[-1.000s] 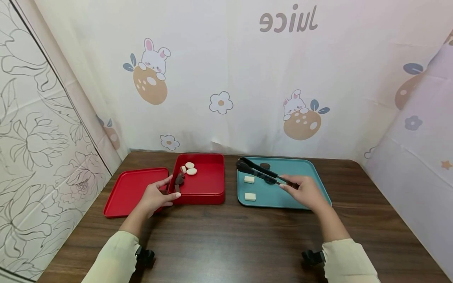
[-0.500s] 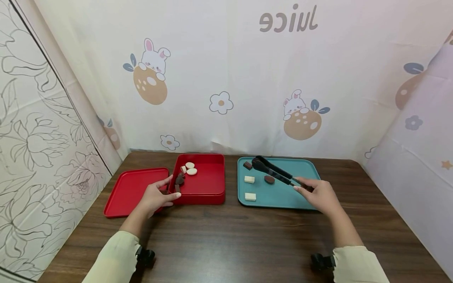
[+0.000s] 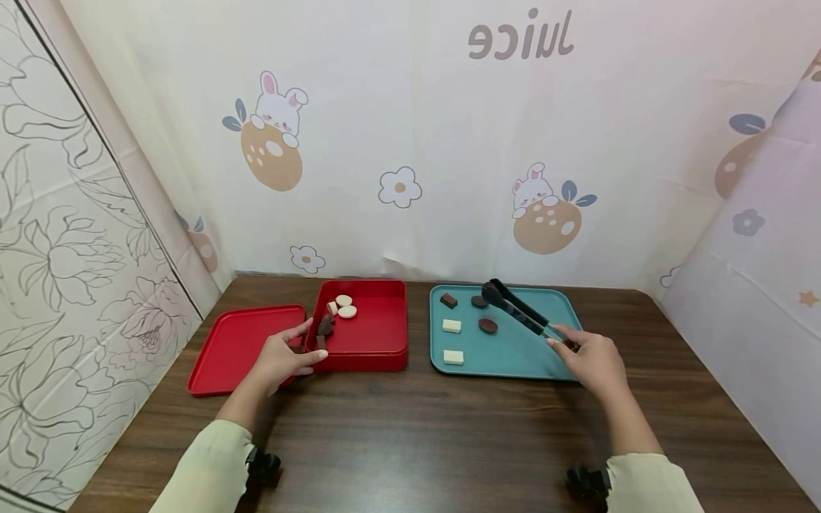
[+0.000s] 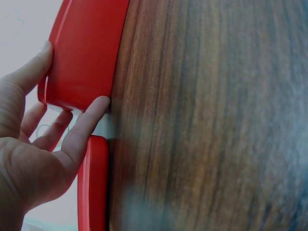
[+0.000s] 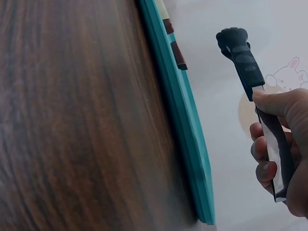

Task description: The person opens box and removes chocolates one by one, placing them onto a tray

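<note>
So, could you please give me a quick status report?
Left hand touching red box. Right hand holding tongs above teal tray. Nothing visibly in the way.

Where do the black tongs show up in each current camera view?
Head: the black tongs are right of centre, overlapping the teal tray, in the right hand.
Left wrist: not in the picture.
Right wrist: right side, slanting from the upper part down into the hand.
Shared landmark: the wood-grain tabletop, visible in all three.

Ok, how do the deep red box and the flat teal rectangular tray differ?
The deep red box has tall walls; the flat teal tray, a low rim. The box's small dark and cream pieces cluster left; the tray's pieces lie apart. Both rest on the brown table.
</note>
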The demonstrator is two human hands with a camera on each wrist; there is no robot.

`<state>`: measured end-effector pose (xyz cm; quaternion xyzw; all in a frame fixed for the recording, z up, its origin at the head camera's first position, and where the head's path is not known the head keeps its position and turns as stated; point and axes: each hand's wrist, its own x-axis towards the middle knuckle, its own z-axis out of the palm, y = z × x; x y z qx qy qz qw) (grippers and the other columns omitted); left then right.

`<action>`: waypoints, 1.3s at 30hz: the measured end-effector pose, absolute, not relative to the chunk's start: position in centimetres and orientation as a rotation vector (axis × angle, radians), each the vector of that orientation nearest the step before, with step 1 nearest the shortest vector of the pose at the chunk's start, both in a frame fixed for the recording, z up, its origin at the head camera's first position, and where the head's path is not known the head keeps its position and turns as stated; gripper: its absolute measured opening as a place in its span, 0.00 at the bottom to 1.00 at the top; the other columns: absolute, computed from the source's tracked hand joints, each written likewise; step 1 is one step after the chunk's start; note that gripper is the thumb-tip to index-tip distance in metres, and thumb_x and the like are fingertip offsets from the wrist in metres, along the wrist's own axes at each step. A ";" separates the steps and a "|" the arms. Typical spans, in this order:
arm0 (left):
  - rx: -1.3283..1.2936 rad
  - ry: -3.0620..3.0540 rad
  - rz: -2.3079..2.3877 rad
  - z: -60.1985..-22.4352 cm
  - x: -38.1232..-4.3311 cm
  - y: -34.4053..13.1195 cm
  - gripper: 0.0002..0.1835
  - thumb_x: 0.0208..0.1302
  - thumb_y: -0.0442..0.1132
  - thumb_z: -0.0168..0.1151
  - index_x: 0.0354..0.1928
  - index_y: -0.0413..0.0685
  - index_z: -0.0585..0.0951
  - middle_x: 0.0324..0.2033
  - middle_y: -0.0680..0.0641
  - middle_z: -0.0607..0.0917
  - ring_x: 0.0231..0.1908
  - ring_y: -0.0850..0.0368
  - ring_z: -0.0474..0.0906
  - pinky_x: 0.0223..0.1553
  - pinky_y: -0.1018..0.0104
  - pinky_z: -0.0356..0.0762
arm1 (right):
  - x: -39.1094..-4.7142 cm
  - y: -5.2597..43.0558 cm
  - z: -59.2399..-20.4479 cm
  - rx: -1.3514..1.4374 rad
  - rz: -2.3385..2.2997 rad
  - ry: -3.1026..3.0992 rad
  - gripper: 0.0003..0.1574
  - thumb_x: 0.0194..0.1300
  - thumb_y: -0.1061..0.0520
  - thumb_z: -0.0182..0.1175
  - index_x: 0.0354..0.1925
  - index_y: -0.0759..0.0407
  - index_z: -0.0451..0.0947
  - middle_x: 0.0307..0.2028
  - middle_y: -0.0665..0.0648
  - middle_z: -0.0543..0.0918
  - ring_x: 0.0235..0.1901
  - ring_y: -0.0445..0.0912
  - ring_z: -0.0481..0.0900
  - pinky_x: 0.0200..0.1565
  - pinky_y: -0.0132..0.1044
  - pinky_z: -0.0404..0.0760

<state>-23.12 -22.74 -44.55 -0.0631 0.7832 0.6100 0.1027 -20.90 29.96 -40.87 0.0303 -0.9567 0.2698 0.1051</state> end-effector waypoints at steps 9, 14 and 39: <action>-0.180 2.312 1.808 -44.6 -23.1 -22.8 0.50 0.51 0.45 0.76 0.75 0.56 0.61 0.67 0.33 0.62 0.62 0.38 0.64 0.42 0.55 0.84 | -20.9 30.7 -41.4 -0.017 0.738 -2.863 0.34 0.70 0.42 0.58 0.63 0.64 0.73 0.13 0.51 0.71 0.21 0.47 0.69 0.17 0.38 0.62; -0.182 2.313 1.810 -44.6 -23.2 -22.9 0.49 0.51 0.45 0.76 0.75 0.57 0.61 0.68 0.34 0.62 0.62 0.39 0.64 0.42 0.55 0.84 | -20.9 31.1 -41.7 -0.085 0.704 -2.875 0.34 0.70 0.42 0.57 0.63 0.64 0.73 0.12 0.51 0.70 0.18 0.47 0.66 0.17 0.38 0.61; -0.195 2.309 1.814 -44.6 -23.1 -22.8 0.50 0.50 0.45 0.77 0.74 0.57 0.62 0.68 0.35 0.61 0.61 0.39 0.66 0.42 0.55 0.84 | -21.8 30.2 -42.2 -0.395 0.677 -3.049 0.35 0.71 0.42 0.54 0.66 0.62 0.69 0.59 0.79 0.69 0.18 0.50 0.66 0.16 0.39 0.66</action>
